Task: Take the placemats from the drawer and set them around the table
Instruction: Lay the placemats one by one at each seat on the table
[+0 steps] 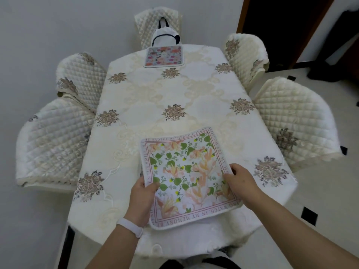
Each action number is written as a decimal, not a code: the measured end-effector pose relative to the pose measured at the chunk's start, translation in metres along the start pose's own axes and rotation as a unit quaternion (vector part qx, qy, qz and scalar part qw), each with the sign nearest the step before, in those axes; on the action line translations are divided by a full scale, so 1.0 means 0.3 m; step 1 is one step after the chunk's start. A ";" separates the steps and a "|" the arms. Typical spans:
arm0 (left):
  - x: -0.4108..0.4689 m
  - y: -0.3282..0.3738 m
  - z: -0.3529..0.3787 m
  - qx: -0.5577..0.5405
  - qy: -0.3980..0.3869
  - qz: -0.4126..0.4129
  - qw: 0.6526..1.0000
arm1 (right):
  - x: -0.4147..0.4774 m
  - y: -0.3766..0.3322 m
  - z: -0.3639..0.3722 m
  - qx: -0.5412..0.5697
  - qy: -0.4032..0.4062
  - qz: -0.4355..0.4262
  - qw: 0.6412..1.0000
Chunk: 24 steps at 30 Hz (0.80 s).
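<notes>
1. A long table (pixel 174 98) under a cream tablecloth with brown flower clusters stretches away ahead of my fingers, against a pale wall.
2. Quilted cream chairs stand round it: two out to the left of my left fingers (pixel 81 78) (pixel 52 140), two out to the right of my right fingers (pixel 246 61) (pixel 297 121), and one at the far end (pixel 141 26).
3. The far chair carries a white bag (pixel 165 35) with dark handles.
4. My left hand (pixel 142 199) pinches the left edge of the leafy placemat (pixel 186 171). The thumb lies on top and the other fingers are tucked beneath, out of sight.
5. My right hand (pixel 240 183) grips the mat's right edge, fingers curled over the lettered border.
6. The leafy placemat sits between my two hands at the near end of the table, turned askew to the table's edge. Its near corner reaches the rim of the cloth. I cannot tell whether it lies flat or is raised a little.
7. A pink placemat (pixel 164 56) lies flat at the far end, well beyond my fingertips and just before the bag.
8. A white wristband (pixel 129 227) circles my left wrist, just behind the fingers.
9. Far off to the right of my right fingers there is a dark doorway (pixel 281 26).
</notes>
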State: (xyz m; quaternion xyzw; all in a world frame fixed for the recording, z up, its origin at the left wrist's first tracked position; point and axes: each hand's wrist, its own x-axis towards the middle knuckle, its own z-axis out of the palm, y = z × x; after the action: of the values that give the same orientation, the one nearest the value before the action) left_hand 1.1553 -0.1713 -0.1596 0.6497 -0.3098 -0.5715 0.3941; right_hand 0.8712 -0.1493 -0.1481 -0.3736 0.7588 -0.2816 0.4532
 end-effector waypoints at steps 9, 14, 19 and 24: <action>-0.025 -0.044 0.147 0.045 -0.166 -0.006 0.985 | -0.268 0.158 -0.128 0.070 0.141 0.058 0.986; -0.102 -0.083 0.299 0.069 -0.247 -0.033 0.966 | -0.434 0.288 -0.219 0.101 0.221 0.092 0.966; -0.203 -0.091 0.487 0.107 -0.327 -0.025 0.939 | -0.534 0.426 -0.352 0.147 0.282 0.116 0.941; -0.284 -0.084 0.657 0.120 -0.334 0.002 0.935 | -0.554 0.510 -0.480 0.185 0.295 0.100 0.932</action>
State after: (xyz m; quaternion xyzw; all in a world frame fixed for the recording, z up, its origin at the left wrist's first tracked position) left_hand 0.9464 -0.1171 -0.1461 0.4636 -0.4909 -0.7133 0.1879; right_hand 0.7458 0.0862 -0.1240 -0.1053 0.8265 -0.4672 0.2958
